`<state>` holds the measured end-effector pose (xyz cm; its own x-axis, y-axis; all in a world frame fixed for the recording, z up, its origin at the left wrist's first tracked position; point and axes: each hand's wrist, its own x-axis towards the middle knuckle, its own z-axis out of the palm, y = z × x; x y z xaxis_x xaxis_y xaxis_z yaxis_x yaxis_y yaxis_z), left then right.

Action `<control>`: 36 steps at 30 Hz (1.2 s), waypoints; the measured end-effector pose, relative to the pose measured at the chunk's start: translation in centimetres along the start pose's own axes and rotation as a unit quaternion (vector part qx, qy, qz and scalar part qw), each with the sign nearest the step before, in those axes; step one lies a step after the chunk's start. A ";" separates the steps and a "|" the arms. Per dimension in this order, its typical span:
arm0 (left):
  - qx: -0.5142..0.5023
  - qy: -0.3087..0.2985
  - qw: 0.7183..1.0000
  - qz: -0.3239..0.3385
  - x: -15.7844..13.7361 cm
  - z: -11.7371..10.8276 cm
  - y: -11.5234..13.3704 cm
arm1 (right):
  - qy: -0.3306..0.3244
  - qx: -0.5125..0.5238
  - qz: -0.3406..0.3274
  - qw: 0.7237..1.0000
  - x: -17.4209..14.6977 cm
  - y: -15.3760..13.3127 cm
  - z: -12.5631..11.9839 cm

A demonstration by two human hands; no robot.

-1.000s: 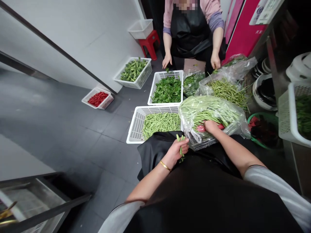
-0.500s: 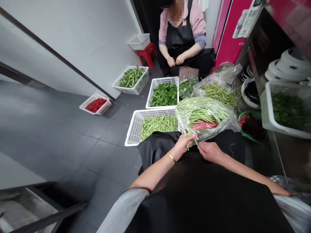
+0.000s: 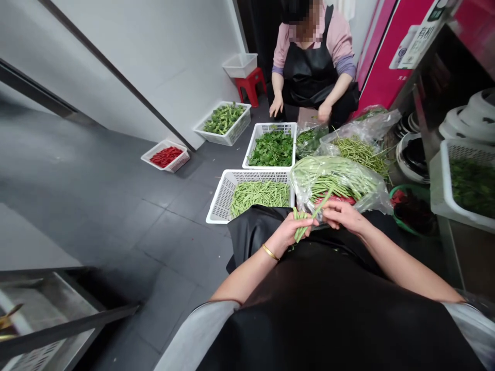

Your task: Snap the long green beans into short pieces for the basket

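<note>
Over my lap, my left hand is closed around several short pieces of green long bean. One longer bean sticks up from it, slanting to the right. My right hand has its fingers curled, with the fingertips at this longer bean; the exact grip is partly hidden. Just beyond my hands lies a clear plastic bag of whole long beans, with something red in it. To its left, a white basket contains cut bean pieces.
Opposite sits a co-worker in a black apron, behind a basket of leafy greens. Baskets of green stalks and red peppers stand by the wall. A metal shelf at right bears a white basket. A red stool stands behind.
My right hand has risen from the bean's lower end to its upper part, and the bean now points upward. The co-worker's hands have moved apart. The view has shifted left.
</note>
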<state>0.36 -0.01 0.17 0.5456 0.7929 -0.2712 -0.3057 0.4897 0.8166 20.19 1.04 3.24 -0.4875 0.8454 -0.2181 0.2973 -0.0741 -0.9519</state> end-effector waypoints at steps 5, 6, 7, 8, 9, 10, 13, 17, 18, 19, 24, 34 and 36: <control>-0.061 0.034 0.997 -0.034 0.3 0.5 -0.4 | 0.179 -0.258 -0.079 0.946 3.1 1.0 1.3; -0.078 0.049 0.995 -0.043 0.4 0.5 -0.4 | 0.205 -0.325 -0.068 0.921 3.6 1.4 1.2; -0.089 0.066 0.993 -0.047 0.4 0.4 -0.3 | 0.214 -0.373 -0.047 0.901 3.9 1.8 1.0; -0.095 0.086 0.991 -0.042 0.5 0.3 -0.2 | 0.207 -0.400 -0.022 0.893 4.0 2.3 1.0; -0.097 0.110 0.989 -0.030 0.6 0.1 -0.1 | 0.185 -0.407 0.001 0.895 3.9 2.8 1.0; -0.094 0.135 0.986 -0.011 0.8 0.0 0.0 | 0.153 -0.398 0.013 0.904 3.7 3.2 1.3; -0.019 0.181 0.982 0.043 1.4 -0.3 -0.2 | 0.055 -0.341 0.004 0.939 2.5 3.7 2.9; 0.114 0.148 0.981 0.054 1.9 -0.4 -0.5 | -0.008 -0.311 -0.017 0.950 1.2 2.2 3.0; 0.140 0.137 0.979 0.049 2.0 -0.4 -0.5 | 0.004 -0.310 -0.023 0.950 1.1 1.7 2.3; 0.168 0.127 0.977 0.047 2.0 -0.5 -0.4 | 0.025 -0.313 -0.035 0.949 1.0 1.1 1.4; 0.356 0.087 0.924 0.110 1.8 -0.9 0.0 | 0.013 -0.344 -0.105 0.933 1.0 -0.3 -2.3; 0.200 0.094 0.970 0.105 1.8 0.3 -1.1 | 0.101 0.288 0.073 0.949 1.4 3.7 2.9; 0.040 0.102 0.992 0.056 2.4 0.5 -1.1 | 0.111 0.253 0.058 0.959 1.6 4.0 3.4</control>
<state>2.38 1.13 -1.14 0.3405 0.9013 -0.2677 -0.2881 0.3710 0.8828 17.82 0.33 -1.69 -0.2715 0.9035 -0.3316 -0.1256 -0.3748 -0.9186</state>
